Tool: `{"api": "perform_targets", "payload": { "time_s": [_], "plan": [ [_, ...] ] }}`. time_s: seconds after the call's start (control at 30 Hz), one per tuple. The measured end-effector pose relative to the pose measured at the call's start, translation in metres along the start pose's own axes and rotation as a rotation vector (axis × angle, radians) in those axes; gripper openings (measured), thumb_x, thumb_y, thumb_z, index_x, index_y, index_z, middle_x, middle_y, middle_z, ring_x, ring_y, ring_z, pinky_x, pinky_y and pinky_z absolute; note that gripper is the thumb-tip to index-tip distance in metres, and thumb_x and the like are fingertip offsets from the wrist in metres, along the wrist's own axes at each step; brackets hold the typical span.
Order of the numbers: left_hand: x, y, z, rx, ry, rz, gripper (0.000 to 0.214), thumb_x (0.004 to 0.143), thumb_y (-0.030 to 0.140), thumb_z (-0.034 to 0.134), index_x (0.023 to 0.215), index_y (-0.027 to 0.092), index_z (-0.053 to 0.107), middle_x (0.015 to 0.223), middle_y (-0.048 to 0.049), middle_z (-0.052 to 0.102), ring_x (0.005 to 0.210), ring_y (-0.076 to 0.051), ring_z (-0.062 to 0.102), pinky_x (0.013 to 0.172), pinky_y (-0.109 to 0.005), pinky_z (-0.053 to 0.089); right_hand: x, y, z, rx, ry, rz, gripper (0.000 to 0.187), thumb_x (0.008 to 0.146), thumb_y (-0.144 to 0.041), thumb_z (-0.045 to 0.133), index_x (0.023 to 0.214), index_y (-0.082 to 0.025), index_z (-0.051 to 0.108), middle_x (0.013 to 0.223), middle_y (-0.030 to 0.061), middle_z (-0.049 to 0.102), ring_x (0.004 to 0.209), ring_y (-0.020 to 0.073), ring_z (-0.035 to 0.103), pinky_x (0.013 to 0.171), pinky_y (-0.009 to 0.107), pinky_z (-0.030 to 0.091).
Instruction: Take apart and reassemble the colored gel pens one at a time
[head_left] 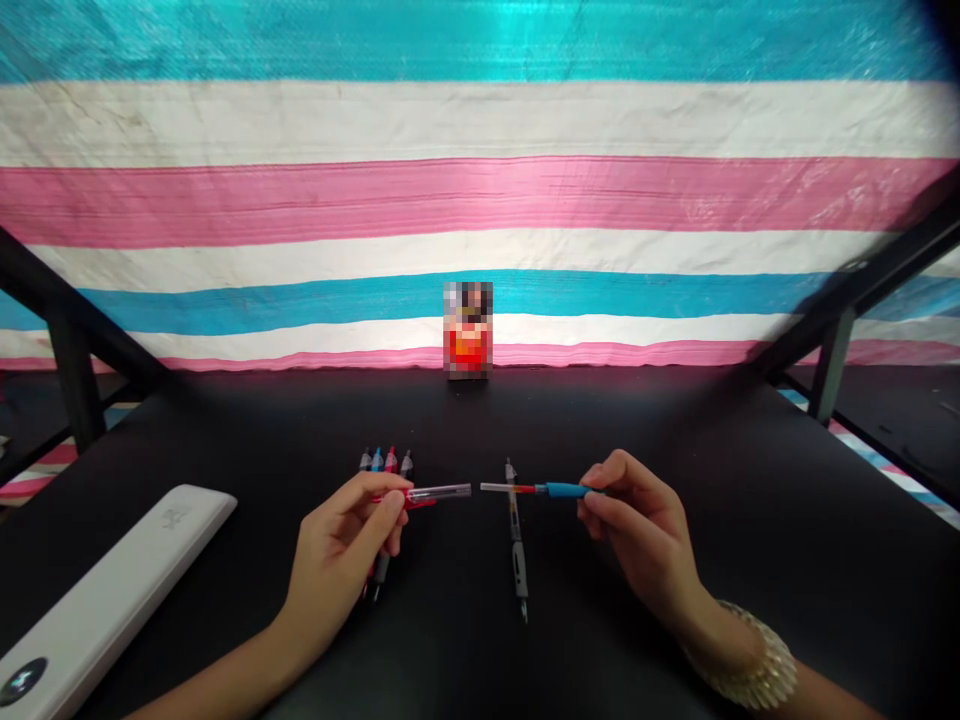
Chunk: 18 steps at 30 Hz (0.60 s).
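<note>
My left hand [349, 535] pinches a red pen barrel [442, 492] whose clear hollow end points right. Opposite it, my right hand [637, 530] grips a blue pen grip section [566, 490] between thumb and fingers. From that section a thin refill [510, 488], partly red, sticks out to the left. A small gap separates the refill's end from the clear barrel. Below the refill, a grey and clear pen [517, 560] lies lengthwise on the table. Several more pens [391, 460] lie side by side behind my left hand, which hides their middles.
A white power bank [120, 590] lies on the black table [600, 420] at the left. At the back edge stands a small pixelated picture or box [468, 335]. Black metal struts [832, 360] flank the table, and a striped plastic sheet [300, 200] hangs behind.
</note>
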<state>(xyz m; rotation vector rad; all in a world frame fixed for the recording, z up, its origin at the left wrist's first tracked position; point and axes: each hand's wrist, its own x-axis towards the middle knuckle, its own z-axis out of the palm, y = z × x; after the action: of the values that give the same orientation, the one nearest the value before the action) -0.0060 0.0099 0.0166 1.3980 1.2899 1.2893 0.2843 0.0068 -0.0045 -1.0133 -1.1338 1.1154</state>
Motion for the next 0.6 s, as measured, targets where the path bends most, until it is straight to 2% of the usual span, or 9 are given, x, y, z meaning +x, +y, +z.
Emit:
{"api": "perform_targets", "payload": {
  "time_s": [0.6],
  "plan": [
    [-0.0002, 0.0013, -0.0006, 0.011, -0.011, -0.006, 0.012, 0.088, 0.024, 0.065, 0.088, 0.018, 0.075, 0.062, 0.0014, 0.066, 0.046, -0.010, 0.058, 0.045, -0.018, 0.048, -0.0018, 0.0010, -0.0017, 0.030, -0.020, -0.006, 0.010, 0.084, -0.020, 0.073, 0.083, -0.021, 0.063, 0.070, -0.0023, 0.062, 0.055, 0.0102, 0.052, 0.050, 0.021, 0.041]
  ]
}}
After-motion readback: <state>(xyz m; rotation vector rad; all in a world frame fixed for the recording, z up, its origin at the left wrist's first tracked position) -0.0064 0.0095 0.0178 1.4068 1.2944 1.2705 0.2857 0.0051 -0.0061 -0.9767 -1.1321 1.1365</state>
